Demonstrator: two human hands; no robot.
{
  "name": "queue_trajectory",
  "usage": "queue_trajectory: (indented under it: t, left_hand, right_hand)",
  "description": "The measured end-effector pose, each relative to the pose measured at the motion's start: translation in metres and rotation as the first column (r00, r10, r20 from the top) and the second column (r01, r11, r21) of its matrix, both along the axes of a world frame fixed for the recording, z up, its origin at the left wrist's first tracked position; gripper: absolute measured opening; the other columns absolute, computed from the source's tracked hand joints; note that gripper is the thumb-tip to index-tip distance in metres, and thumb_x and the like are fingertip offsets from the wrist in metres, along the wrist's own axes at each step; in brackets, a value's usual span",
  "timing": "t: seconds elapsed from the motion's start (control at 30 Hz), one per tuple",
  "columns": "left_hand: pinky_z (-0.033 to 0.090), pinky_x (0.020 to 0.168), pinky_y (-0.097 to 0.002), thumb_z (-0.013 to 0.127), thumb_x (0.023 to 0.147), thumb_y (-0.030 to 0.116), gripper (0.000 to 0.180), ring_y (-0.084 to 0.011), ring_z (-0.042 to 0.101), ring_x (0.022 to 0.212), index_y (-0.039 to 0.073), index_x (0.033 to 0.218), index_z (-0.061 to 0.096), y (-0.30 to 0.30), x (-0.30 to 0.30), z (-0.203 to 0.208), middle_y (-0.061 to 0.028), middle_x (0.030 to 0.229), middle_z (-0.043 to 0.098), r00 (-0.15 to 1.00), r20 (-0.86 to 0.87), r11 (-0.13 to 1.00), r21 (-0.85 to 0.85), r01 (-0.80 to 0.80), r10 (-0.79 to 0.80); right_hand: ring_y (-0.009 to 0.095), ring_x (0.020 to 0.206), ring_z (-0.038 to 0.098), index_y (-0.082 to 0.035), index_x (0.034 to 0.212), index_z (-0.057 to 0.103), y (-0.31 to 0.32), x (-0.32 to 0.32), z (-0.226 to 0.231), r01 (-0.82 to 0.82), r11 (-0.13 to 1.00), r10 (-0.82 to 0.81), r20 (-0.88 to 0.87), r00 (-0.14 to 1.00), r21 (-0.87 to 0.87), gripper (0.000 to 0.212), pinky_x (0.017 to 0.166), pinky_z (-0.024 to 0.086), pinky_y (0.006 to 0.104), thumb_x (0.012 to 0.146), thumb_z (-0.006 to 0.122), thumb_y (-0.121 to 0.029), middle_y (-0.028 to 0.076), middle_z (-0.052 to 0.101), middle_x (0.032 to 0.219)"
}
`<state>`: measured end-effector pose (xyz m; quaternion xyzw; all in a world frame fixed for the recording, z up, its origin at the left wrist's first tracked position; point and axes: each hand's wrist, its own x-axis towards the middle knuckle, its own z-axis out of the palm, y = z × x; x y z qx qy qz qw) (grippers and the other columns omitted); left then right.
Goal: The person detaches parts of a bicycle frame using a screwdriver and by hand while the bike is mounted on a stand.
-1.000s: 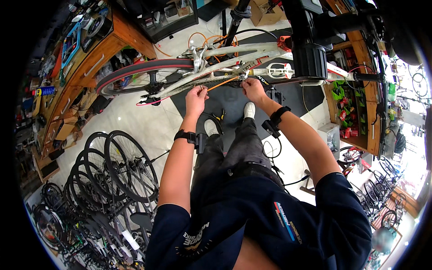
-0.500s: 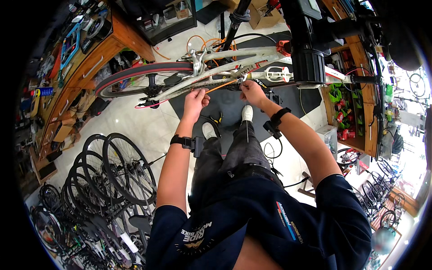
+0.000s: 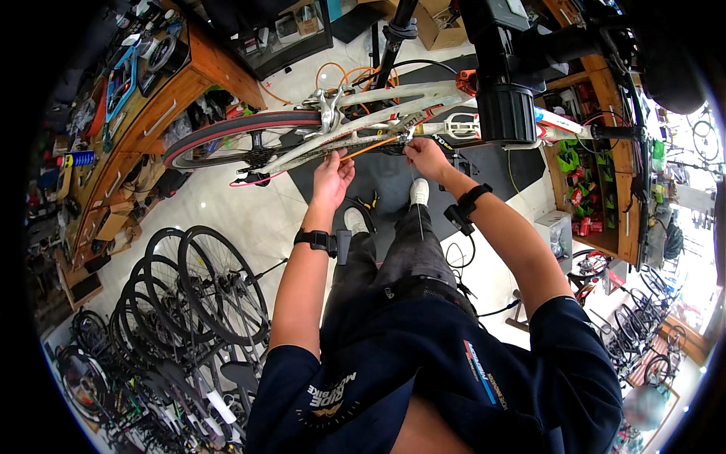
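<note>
**Orange cable held taut along a white bicycle frame**

Orange cable (image 3: 368, 148), thin and straight, runs along the lower tube of a white bicycle frame (image 3: 393, 97) that hangs at chest height in front of the person, clamped in a black repair stand (image 3: 505, 106). The left hand (image 3: 331, 175) reaches up with its fingers closed around the cable's lower left end, just beneath the frame. The right hand (image 3: 425, 155) pinches the other end up near the crank, thumb and fingers pressed together; a thin wire hangs straight down from it. Both wrists wear black bands.

The bicycle's rear wheel (image 3: 231, 140), with a dark tyre edged in red, points to the person's left. A white pedal (image 3: 463, 125) sits just right of the right hand. Below the bicycle lies a dark floor mat (image 3: 378, 178), and the person's white shoes stand at its near edge.

To the left, a long wooden counter (image 3: 162, 106) carries a scatter of small tools and parts, too blurred to tell apart. On the right, a wooden shelf unit (image 3: 605, 163) holds green objects in its open compartments; what they are cannot be told. Cardboard boxes (image 3: 439, 23) sit on the floor beyond the bicycle, contents hidden. Spare wheels (image 3: 189, 291) lean in a row at lower left.
</note>
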<state>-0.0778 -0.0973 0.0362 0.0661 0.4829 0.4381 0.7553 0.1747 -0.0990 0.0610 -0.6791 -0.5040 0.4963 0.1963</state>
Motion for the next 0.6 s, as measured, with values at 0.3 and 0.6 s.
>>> queue_trajectory:
  t: [0.3,0.6]
  left_hand:
    - [0.048,0.062,-0.0233,0.051,0.098,0.028,0.031,-0.0117,0.060,0.069,0.001,0.092,0.064,0.013,0.000,-0.005,-0.0043,0.077,0.063,0.974,-0.224,0.997,0.058,0.041,-0.027]
    - [0.049,0.054,-0.0244,0.052,0.094,0.013,0.017,-0.0138,0.060,0.064,-0.001,0.086,0.057,0.022,0.000,-0.023,-0.0073,0.077,0.061,0.986,0.094,0.955,-0.277,-0.108,0.139]
  right_hand:
    - [0.019,0.063,0.063,0.001,0.088,0.063,0.001,-0.005,0.015,-0.015,1.000,0.015,0.063,0.998,-0.013,0.019,0.063,0.049,0.0329,0.089,0.056,-0.016,0.008,0.066,0.068]
    - [0.014,0.059,0.060,0.001,0.086,0.062,-0.006,-0.005,0.006,0.006,1.000,-0.006,0.051,0.999,0.003,0.017,0.057,0.048,0.0288,0.089,0.055,-0.014,0.007,0.065,0.068]
